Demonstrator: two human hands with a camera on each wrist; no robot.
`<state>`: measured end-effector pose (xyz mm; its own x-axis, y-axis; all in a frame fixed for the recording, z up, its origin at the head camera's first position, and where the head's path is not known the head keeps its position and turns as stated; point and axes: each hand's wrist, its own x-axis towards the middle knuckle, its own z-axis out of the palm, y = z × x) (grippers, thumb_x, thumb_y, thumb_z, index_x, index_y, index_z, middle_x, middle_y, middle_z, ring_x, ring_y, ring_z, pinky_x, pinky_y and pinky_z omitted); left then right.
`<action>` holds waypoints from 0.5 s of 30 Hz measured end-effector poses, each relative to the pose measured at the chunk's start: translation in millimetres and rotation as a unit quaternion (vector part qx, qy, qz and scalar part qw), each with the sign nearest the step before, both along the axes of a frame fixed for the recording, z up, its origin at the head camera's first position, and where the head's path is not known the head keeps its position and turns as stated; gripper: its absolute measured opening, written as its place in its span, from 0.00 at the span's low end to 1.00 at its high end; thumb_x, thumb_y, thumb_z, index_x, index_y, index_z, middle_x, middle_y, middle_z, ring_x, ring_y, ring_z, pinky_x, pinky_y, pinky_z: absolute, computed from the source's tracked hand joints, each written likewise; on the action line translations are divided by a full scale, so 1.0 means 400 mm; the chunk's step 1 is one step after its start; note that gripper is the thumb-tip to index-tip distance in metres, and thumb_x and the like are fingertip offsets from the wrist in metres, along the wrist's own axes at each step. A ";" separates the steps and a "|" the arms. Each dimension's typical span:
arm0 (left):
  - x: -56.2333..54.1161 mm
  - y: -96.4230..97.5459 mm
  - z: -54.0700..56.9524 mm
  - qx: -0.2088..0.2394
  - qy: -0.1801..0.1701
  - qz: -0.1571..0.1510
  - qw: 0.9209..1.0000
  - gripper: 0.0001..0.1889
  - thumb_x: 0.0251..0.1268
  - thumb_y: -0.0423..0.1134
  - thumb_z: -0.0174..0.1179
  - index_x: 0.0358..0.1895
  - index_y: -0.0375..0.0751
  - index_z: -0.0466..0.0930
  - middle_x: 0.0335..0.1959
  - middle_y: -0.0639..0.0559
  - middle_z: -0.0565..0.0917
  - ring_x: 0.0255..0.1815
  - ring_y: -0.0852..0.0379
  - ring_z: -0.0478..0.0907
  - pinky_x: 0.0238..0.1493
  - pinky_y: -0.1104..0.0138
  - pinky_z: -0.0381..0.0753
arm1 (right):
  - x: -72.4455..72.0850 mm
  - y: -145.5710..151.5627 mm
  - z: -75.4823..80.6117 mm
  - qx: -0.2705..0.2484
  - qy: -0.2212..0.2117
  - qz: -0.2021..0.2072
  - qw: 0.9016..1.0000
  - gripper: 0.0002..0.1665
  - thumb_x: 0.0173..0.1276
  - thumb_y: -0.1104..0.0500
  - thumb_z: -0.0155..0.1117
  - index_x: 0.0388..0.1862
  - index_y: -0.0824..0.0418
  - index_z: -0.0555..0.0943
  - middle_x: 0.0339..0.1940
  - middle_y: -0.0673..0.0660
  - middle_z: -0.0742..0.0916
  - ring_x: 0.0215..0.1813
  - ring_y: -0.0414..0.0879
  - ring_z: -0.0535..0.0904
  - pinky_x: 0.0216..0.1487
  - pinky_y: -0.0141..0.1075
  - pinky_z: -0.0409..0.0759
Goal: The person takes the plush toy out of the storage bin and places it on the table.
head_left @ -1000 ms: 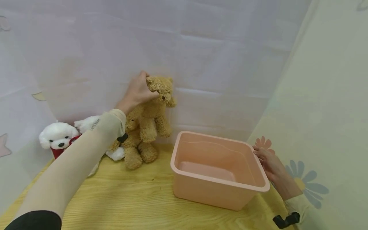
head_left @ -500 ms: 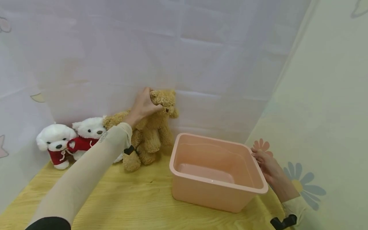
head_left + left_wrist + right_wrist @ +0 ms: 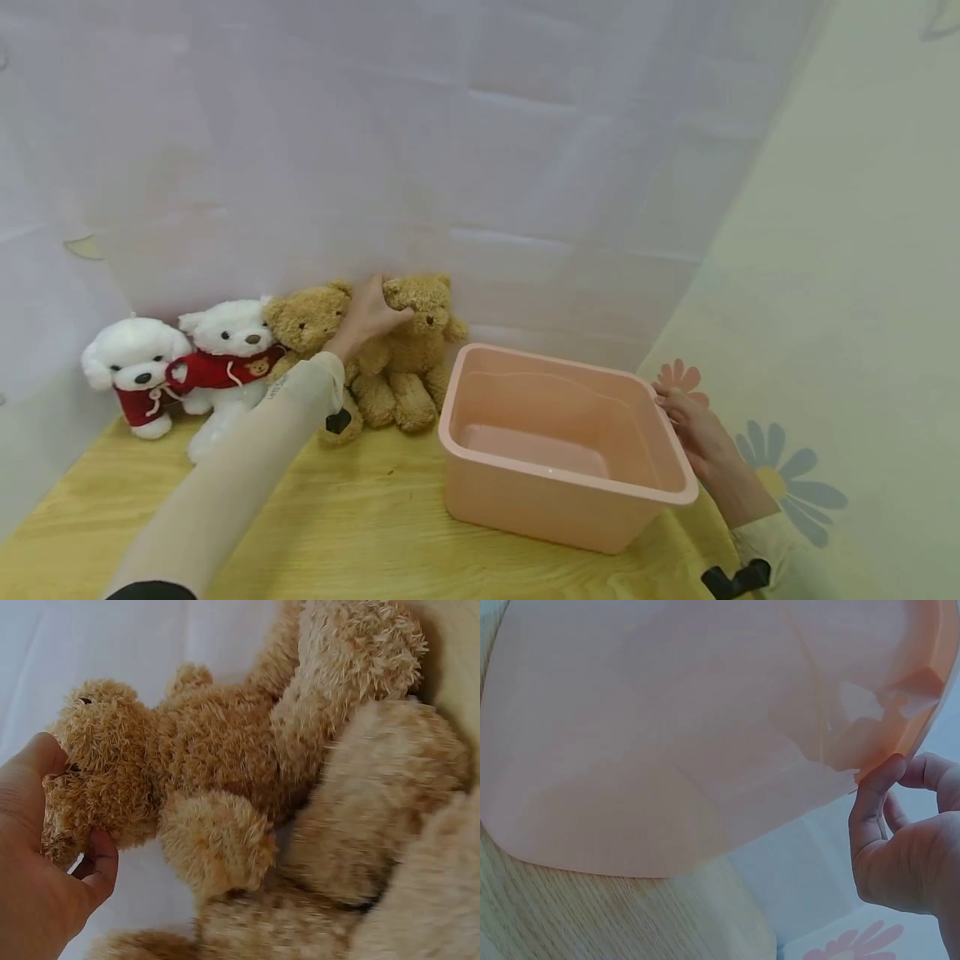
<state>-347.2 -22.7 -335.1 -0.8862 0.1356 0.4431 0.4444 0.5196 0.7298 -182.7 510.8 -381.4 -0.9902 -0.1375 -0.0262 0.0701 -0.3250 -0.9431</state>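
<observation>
My left hand (image 3: pixel 367 318) grips a tan teddy bear (image 3: pixel 417 354) by the head, thumb across its face. The bear sits upright against the back sheet, at the right end of a row of plush toys. In the left wrist view, the thumb and fingers of the left hand (image 3: pixel 45 855) press into the fur on both sides of the head. Just to the right stands a pink plastic bin (image 3: pixel 555 517) with nothing inside. My right hand (image 3: pixel 701 437) pinches its right rim, which the right wrist view shows between thumb and fingers (image 3: pixel 881 784).
Left of the held bear sits another tan teddy bear (image 3: pixel 306 321), partly behind my left forearm. Beyond it are a white plush bear (image 3: pixel 236 329) and a white plush dog (image 3: pixel 138 350), both in red hoodies. All stand on a wood-grain table (image 3: pixel 360 525) backed by hanging sheets (image 3: pixel 562 208).
My left hand has lowered the tan teddy bear from above the other one down beside it in the row. The right hand keeps its hold on the bin's rim.
</observation>
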 end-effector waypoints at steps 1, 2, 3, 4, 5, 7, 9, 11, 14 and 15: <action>0.002 -0.004 -0.008 0.005 -0.007 -0.004 1.000 0.39 0.60 0.40 0.74 0.70 0.32 0.64 0.66 0.38 0.71 0.65 0.40 0.69 0.63 0.44 0.72 | -0.005 0.000 0.000 -0.007 0.000 0.004 1.000 0.16 0.84 0.61 0.44 0.66 0.53 0.66 0.55 0.51 0.80 0.49 0.40 0.80 0.48 0.33 0.82; 0.005 -0.008 -0.015 0.009 -0.015 -0.009 1.000 0.38 0.61 0.40 0.73 0.71 0.33 0.64 0.66 0.38 0.70 0.66 0.40 0.68 0.63 0.44 0.71 | -0.010 0.000 0.001 -0.016 0.000 0.009 1.000 0.16 0.84 0.61 0.44 0.66 0.53 0.67 0.55 0.51 0.80 0.48 0.40 0.80 0.48 0.33 0.83; 0.004 -0.011 -0.023 0.013 -0.020 -0.012 1.000 0.38 0.62 0.40 0.73 0.72 0.33 0.63 0.67 0.39 0.69 0.67 0.40 0.67 0.64 0.44 0.70 | -0.015 0.000 0.002 -0.022 0.000 0.014 1.000 0.16 0.84 0.62 0.44 0.66 0.53 0.68 0.54 0.51 0.81 0.48 0.40 0.80 0.47 0.33 0.83; 0.005 -0.013 -0.030 0.015 -0.026 -0.011 0.999 0.39 0.63 0.41 0.72 0.72 0.34 0.63 0.68 0.39 0.68 0.68 0.40 0.66 0.65 0.44 0.70 | -0.020 0.001 0.002 -0.030 0.003 0.024 0.999 0.16 0.84 0.62 0.43 0.64 0.52 0.70 0.54 0.51 0.81 0.48 0.40 0.80 0.47 0.33 0.83; 0.004 -0.010 -0.035 0.012 -0.034 -0.013 0.999 0.39 0.64 0.41 0.71 0.73 0.34 0.61 0.70 0.38 0.66 0.70 0.39 0.65 0.65 0.43 0.69 | -0.019 0.005 -0.002 -0.039 0.007 0.029 0.999 0.16 0.84 0.62 0.43 0.63 0.51 0.72 0.54 0.52 0.81 0.48 0.41 0.81 0.48 0.33 0.83; 0.003 -0.003 -0.038 0.007 -0.044 -0.015 0.999 0.40 0.65 0.43 0.70 0.74 0.33 0.60 0.71 0.36 0.65 0.71 0.38 0.63 0.65 0.42 0.69 | -0.019 0.014 -0.011 -0.054 0.015 0.043 0.998 0.18 0.85 0.62 0.41 0.63 0.51 0.75 0.54 0.52 0.82 0.48 0.41 0.81 0.48 0.34 0.83; 0.002 0.005 -0.037 0.000 -0.047 -0.026 0.999 0.41 0.66 0.43 0.70 0.76 0.34 0.59 0.73 0.37 0.64 0.72 0.38 0.62 0.65 0.42 0.68 | -0.018 0.026 -0.020 -0.057 0.026 0.061 0.996 0.20 0.85 0.62 0.38 0.64 0.51 0.75 0.54 0.51 0.83 0.49 0.41 0.81 0.49 0.34 0.82; 0.007 0.016 -0.031 -0.015 -0.053 -0.042 0.998 0.42 0.67 0.44 0.70 0.77 0.35 0.58 0.75 0.38 0.63 0.74 0.39 0.60 0.67 0.42 0.66 | -0.012 0.043 -0.026 -0.039 0.038 0.067 0.996 0.21 0.86 0.62 0.37 0.64 0.52 0.75 0.54 0.51 0.84 0.51 0.42 0.81 0.50 0.35 0.82; 0.026 0.035 -0.018 -0.055 -0.059 -0.068 0.994 0.44 0.68 0.48 0.69 0.80 0.39 0.55 0.77 0.40 0.60 0.75 0.39 0.60 0.69 0.42 0.64 | 0.011 0.075 -0.010 0.074 0.070 0.029 0.994 0.19 0.85 0.63 0.43 0.67 0.59 0.74 0.53 0.52 0.84 0.51 0.42 0.82 0.48 0.36 0.83; 0.038 0.041 -0.011 -0.068 -0.061 -0.074 0.993 0.45 0.68 0.50 0.69 0.81 0.39 0.54 0.78 0.41 0.59 0.75 0.39 0.60 0.69 0.43 0.64 | 0.024 0.085 0.003 0.147 0.084 0.010 0.985 0.19 0.85 0.61 0.46 0.68 0.62 0.73 0.55 0.53 0.83 0.51 0.42 0.83 0.48 0.36 0.84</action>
